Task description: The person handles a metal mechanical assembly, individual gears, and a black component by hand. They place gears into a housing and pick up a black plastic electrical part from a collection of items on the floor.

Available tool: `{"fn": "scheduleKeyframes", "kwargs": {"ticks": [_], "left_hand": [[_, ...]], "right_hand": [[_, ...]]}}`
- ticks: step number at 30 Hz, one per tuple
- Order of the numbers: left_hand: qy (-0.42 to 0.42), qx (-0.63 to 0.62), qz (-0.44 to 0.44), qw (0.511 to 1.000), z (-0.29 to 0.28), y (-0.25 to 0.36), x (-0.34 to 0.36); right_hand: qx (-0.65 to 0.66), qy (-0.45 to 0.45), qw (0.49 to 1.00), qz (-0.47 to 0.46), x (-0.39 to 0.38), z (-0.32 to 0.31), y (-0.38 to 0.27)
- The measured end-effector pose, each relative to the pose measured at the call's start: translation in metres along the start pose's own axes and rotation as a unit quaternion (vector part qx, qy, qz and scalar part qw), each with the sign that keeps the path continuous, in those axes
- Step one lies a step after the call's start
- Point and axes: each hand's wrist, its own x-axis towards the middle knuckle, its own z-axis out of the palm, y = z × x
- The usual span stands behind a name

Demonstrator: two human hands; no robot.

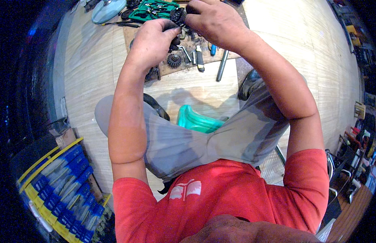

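Both my hands are close together at the top of the head view, over a stained brown board [167, 71] on the floor. Between them is a dark, greasy mechanical part [177, 15], partly hidden by my fingers. My left hand [152, 43] pinches at its lower side, thumb and fingers pressed together. My right hand [218, 25] is curled closed around its right side. Just below them lie a dark toothed gear [174, 60], a bent hex key [185, 53], a utility knife [199, 59] and a blue-handled tool [213, 50].
A metal tube [222, 65] lies across the board's near edge. Behind my hands is a green tool case [149, 10], with a pale blue round dish [108, 11] left of it. A green stool [200, 120] is beneath me. A yellow rack with blue bins [66, 190] stands left.
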Motion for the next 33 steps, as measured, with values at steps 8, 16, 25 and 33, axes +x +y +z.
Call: {"fn": "scheduleKeyframes", "kwargs": {"ticks": [8, 16, 25, 33], "left_hand": [[-0.003, 0.000, -0.005, 1.000, 0.000, 0.003, -0.001], [0.050, 0.090, 0.045, 0.994, 0.004, 0.002, 0.000], [0.119, 0.129, 0.117, 0.977, 0.006, 0.004, -0.004], [0.061, 0.062, 0.068, 0.994, 0.010, -0.005, 0.005]], "right_hand": [[0.019, 0.015, 0.997, -0.073, 0.000, -0.001, 0.010], [0.070, -0.043, 0.997, 0.012, -0.003, 0.005, 0.014], [0.111, -0.039, 0.991, 0.063, -0.004, 0.004, 0.016], [0.049, -0.028, 0.998, 0.001, -0.007, 0.006, 0.016]]}}
